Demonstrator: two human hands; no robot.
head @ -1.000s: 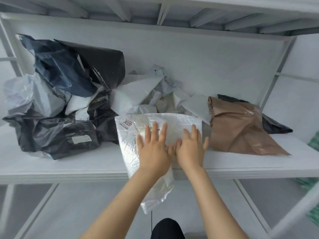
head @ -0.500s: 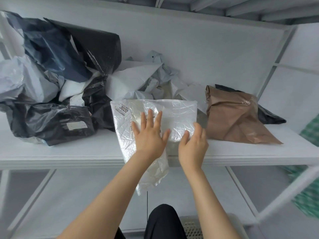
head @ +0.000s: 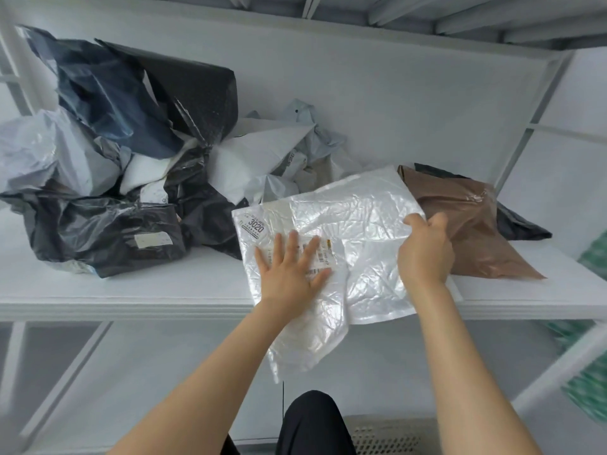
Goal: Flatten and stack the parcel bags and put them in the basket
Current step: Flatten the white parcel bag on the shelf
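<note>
Looking down from the head view, two bare forearms reach up from six o'clock to a white shelf [head: 131, 290]. The left hand [head: 292, 274] lies flat with its fingers spread, pressing on a translucent white parcel bag [head: 354, 218] at the centre. The right hand [head: 425, 254], at three o'clock of that bag, curls round its right edge and grips it; the fingertips are hidden behind the plastic. The bag is thin, glossy and heavily crinkled. Its lower part hangs over the shelf's front edge towards six o'clock. A sticker [head: 255, 226] reading 3020 sits at its ten o'clock corner, and a printed label [head: 323, 254] lies partly under the left fingers, too small to read.

Towards nine and ten o'clock rises a loose heap of crumpled black bags [head: 108, 234], with a dark blue bag [head: 108, 93] on top. White bags [head: 256, 152] lie bunched at twelve o'clock. A smooth brown bag [head: 473, 224] lies at three o'clock, partly covered by the translucent bag, with a dark bag [head: 522, 224] behind it.

At six o'clock, below the shelf, a perforated basket [head: 387, 438] is cut off by the lower edge; its contents cannot be seen. Something green [head: 591, 389] at four o'clock is blurred.
</note>
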